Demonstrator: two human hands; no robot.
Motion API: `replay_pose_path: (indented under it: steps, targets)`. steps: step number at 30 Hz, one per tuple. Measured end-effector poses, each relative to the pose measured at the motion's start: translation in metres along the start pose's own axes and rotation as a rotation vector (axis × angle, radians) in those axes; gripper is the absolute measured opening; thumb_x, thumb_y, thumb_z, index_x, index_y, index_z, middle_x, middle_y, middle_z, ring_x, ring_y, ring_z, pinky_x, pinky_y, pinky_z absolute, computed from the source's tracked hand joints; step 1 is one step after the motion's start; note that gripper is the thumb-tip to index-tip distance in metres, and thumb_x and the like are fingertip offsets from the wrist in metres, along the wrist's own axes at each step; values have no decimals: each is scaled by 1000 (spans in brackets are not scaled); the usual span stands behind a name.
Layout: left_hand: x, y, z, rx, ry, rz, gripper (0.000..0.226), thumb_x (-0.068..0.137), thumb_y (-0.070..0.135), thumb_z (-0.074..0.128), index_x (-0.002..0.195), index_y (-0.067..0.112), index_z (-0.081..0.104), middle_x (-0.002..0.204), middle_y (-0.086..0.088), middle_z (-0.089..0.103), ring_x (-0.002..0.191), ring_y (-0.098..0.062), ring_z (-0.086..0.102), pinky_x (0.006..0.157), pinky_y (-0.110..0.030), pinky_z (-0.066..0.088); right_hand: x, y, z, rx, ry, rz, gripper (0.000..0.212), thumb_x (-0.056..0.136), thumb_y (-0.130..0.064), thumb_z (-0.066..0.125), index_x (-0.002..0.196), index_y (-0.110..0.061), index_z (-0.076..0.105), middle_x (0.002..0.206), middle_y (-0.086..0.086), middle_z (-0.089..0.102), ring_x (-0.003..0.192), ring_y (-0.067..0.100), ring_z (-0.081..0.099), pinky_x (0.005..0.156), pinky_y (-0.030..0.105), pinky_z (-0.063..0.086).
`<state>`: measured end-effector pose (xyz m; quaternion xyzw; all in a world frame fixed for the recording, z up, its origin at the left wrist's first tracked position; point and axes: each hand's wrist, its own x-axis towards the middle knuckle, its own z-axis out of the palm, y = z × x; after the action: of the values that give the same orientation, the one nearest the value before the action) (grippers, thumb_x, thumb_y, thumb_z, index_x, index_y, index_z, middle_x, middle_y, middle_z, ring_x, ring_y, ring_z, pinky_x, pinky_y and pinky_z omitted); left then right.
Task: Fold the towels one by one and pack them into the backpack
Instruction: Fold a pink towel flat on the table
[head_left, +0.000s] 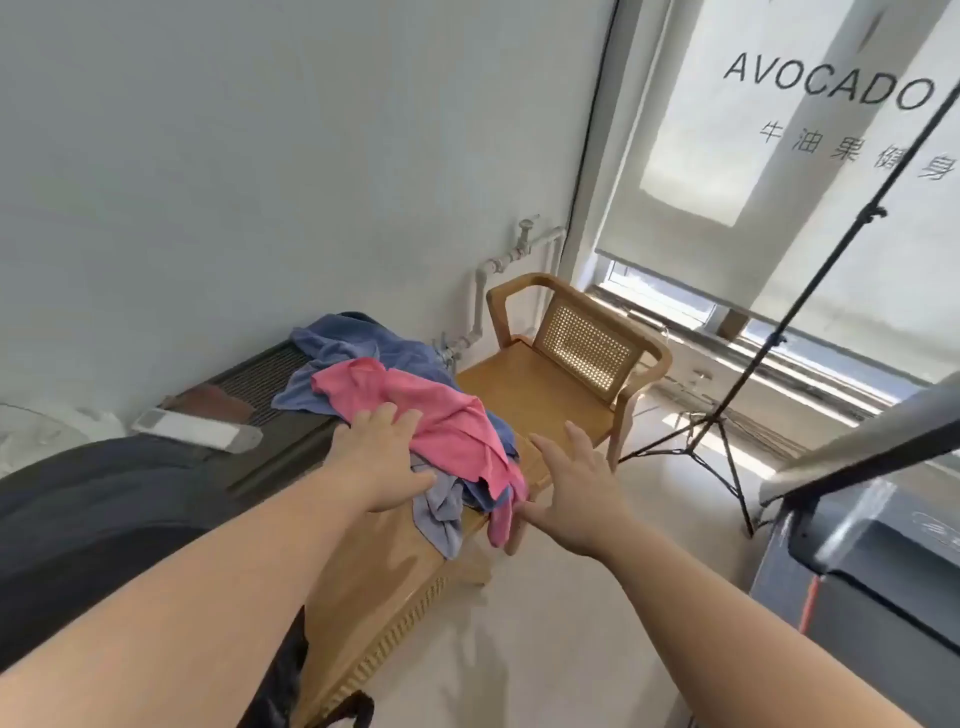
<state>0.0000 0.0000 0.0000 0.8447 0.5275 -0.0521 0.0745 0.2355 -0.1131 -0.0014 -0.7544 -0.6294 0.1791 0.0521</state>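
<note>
A heap of towels lies on a wooden bench (395, 566): a pink towel (441, 415) on top, a blue towel (358, 343) behind and under it, a pale blue-grey towel (441, 514) hanging over the front edge. My left hand (384, 457) rests with spread fingers on the near left side of the pink towel. My right hand (566, 493) is open just right of the heap, its thumb next to the hanging pink corner. A large dark rounded shape, possibly the backpack (98, 514), sits at the left behind my left arm.
A wooden chair with a cane back (582, 343) stands past the bench. A black tripod stand (722, 447) rises at the right, and a dark treadmill (872, 551) fills the right edge. A dark case with a white remote (197, 428) lies left of the towels.
</note>
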Motion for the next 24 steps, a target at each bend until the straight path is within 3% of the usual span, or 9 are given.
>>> replay_pose_path:
  steps: [7, 11, 15, 21, 24]
  targets:
    - [65, -6, 38, -93, -61, -148, 90, 78, 67, 59, 152, 28, 26, 149, -4, 34, 135, -32, 37, 105, -51, 38, 88, 18, 13, -38, -144, -77, 91, 79, -66, 62, 154, -41, 16, 166, 5, -2, 145, 36, 25, 113, 46, 33]
    - [116, -13, 63, -87, -78, -214, 94, 80, 65, 60, 156, 27, 20, 161, -10, 20, 142, -35, 29, 113, -51, 30, 143, 23, 11, -80, -191, -111, 92, 78, -65, 62, 154, -40, 18, 166, 6, -1, 144, 35, 27, 113, 49, 34]
    - [173, -26, 68, -17, 8, -233, 92, 79, 60, 61, 156, 27, 22, 165, -13, 11, 148, -38, 17, 119, -57, 18, 198, 23, 7, -123, -273, -101, 95, 78, -65, 65, 156, -38, 18, 166, 6, 3, 144, 36, 27, 113, 51, 35]
    - [226, -46, 90, -60, -219, -262, 91, 82, 59, 60, 156, 26, 19, 167, -9, 5, 153, -33, 2, 120, -60, 13, 274, 9, 11, -87, -404, -119, 98, 80, -62, 66, 157, -32, 14, 153, 5, 35, 137, 34, 35, 109, 50, 37]
    - [232, -52, 102, -94, -209, -272, 85, 81, 54, 64, 153, 28, 26, 166, -6, 11, 151, -33, 11, 119, -57, 18, 308, 6, 24, -39, -482, -111, 96, 83, -60, 66, 158, -26, 18, 150, 6, 42, 135, 35, 39, 108, 49, 38]
